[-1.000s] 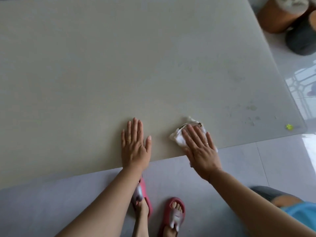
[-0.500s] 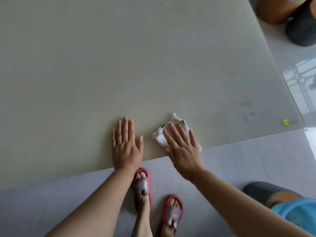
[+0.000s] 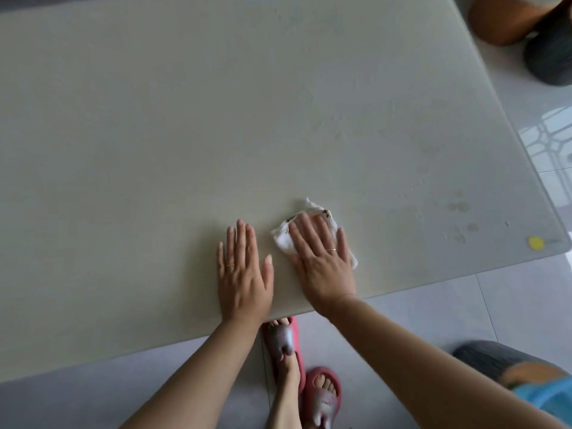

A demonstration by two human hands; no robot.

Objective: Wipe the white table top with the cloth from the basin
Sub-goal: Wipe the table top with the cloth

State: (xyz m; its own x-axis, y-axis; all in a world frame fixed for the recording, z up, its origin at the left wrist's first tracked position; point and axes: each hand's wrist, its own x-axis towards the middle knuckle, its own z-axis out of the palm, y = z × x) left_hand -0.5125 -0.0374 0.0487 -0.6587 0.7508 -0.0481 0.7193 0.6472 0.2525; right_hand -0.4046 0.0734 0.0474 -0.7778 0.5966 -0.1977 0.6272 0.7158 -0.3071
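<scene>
cloth [image 3: 283, 239]: white, crumpled, dark specks on its far edge, lying on the white table top [image 3: 154, 134] near its front edge | right hand [image 3: 322, 258]: flat on the cloth, fingers straight and slightly spread, ring on one | left hand [image 3: 243, 274]: palm down on the table just left of the cloth, fingers straight and together | faint smears on the table right of the cloth.

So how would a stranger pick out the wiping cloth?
Find the big white table top, then its near edge where two hands lie flat. The small crumpled white cloth lies under the right hand; the left hand presses bare table.
</scene>
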